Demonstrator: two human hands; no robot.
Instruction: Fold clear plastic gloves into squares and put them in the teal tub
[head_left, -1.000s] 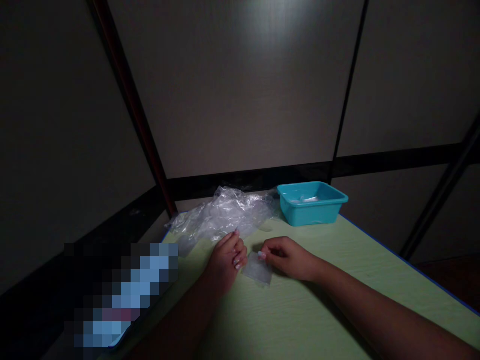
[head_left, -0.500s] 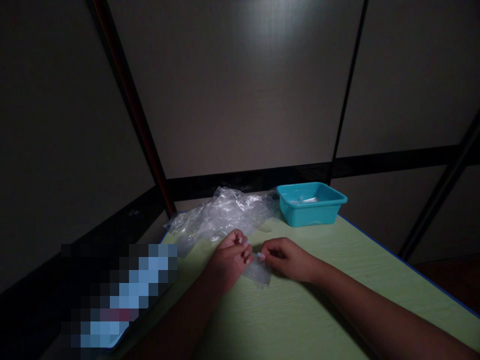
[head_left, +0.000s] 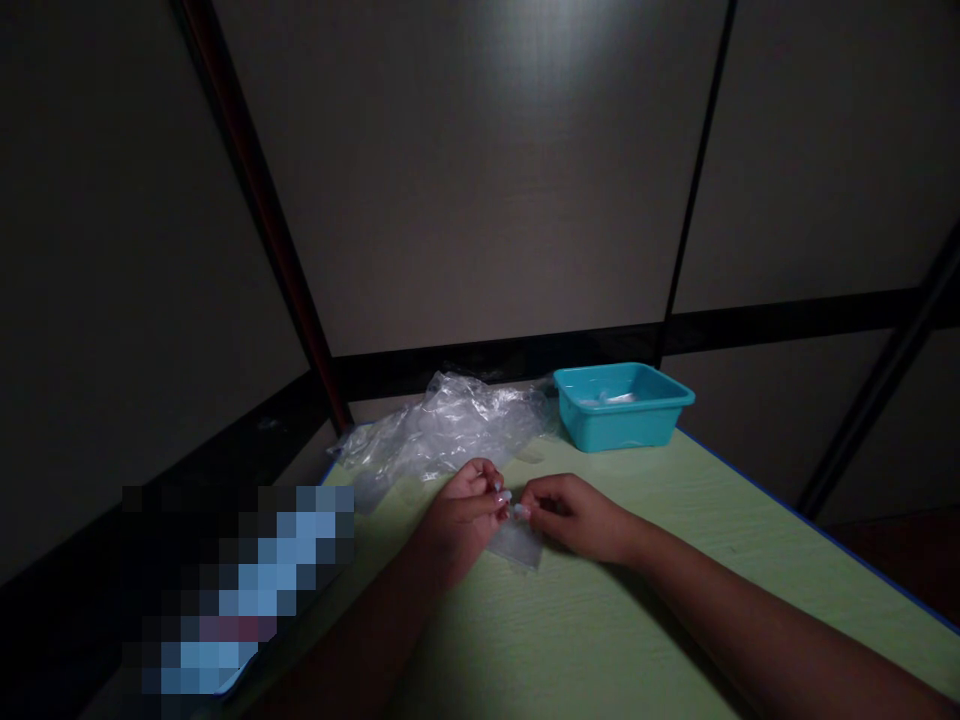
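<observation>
A small clear plastic bag (head_left: 519,545) lies on the green table (head_left: 600,620) between my hands. My left hand (head_left: 461,515) has its fingers curled and pinches the bag's top edge. My right hand (head_left: 574,515) is also closed in a pinch on the same edge, fingertips almost touching the left ones. A crumpled heap of clear plastic bags (head_left: 442,430) lies just beyond my left hand.
A teal plastic tub (head_left: 622,405) with something pale inside stands at the table's far edge, right of the heap. Grey partition walls close off the back and left. A blurred-out patch covers the lower left. The table's right edge has a blue rim.
My left hand has shifted right and its fingertips have closed on the small bag's top edge next to my right fingertips. My right hand has barely moved.
</observation>
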